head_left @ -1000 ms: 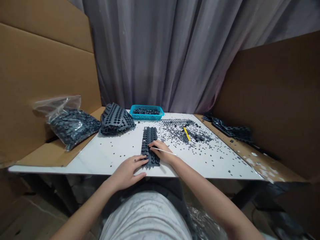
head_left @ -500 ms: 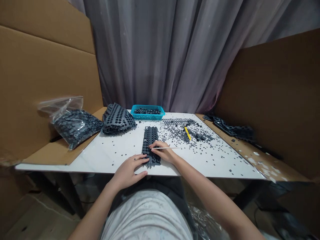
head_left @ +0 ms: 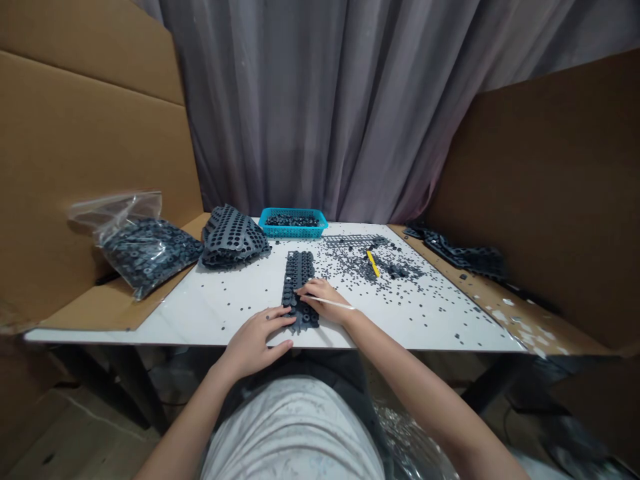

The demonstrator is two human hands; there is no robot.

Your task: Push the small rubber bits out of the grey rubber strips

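A dark grey sheet of ring-shaped parts (head_left: 300,267) lies lengthwise on the white table in front of me. My left hand (head_left: 257,337) rests at its near left edge, fingers spread, fingertips touching the sheet. Over the sheet's lower middle, my right hand (head_left: 323,299) pinches a thin white stick (head_left: 335,303). The stick's tip points left onto the sheet, and its other end passes over my right wrist. What the tip touches is too small to make out.
A blue basket (head_left: 293,232) of small dark parts stands at the back. Perforated sheets (head_left: 234,237) are piled left of it, beside a clear bag (head_left: 147,250) of dark rings. Dark bits surround a yellow strip (head_left: 373,264) on the right. Cardboard walls (head_left: 90,133) flank the table (head_left: 200,313).
The white stick has tilted, its outer end dropping toward my right wrist. My left hand stays on the sheet. The whole view has shifted slightly.
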